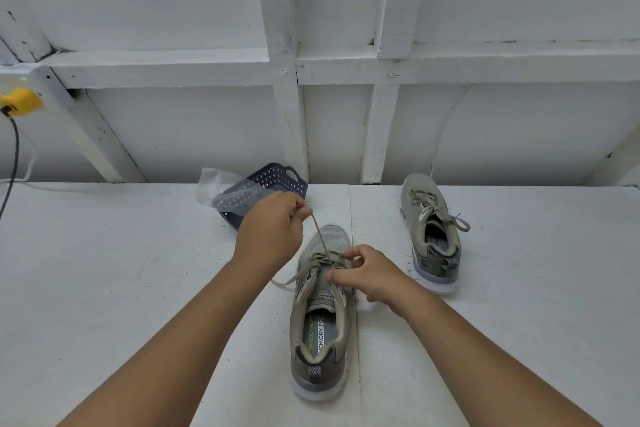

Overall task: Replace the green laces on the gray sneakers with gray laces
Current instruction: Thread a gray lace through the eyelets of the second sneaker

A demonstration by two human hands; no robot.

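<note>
A gray sneaker (320,315) lies in front of me on the white table, toe pointing away. My left hand (273,229) pinches a gray lace (320,239) and holds it taut, up and left of the toe. My right hand (367,274) pinches the lace at the eyelets on the shoe's right side. A loose lace end (285,282) trails off the shoe's left side. The second gray sneaker (431,236) stands apart at the right, laced and tied with a gray lace.
A dark perforated plastic basket (280,180) sits tilted behind my left hand, with a clear plastic bag (221,189) on it. A white framed wall runs along the table's back edge. A yellow plug (19,102) and cable are at the far left.
</note>
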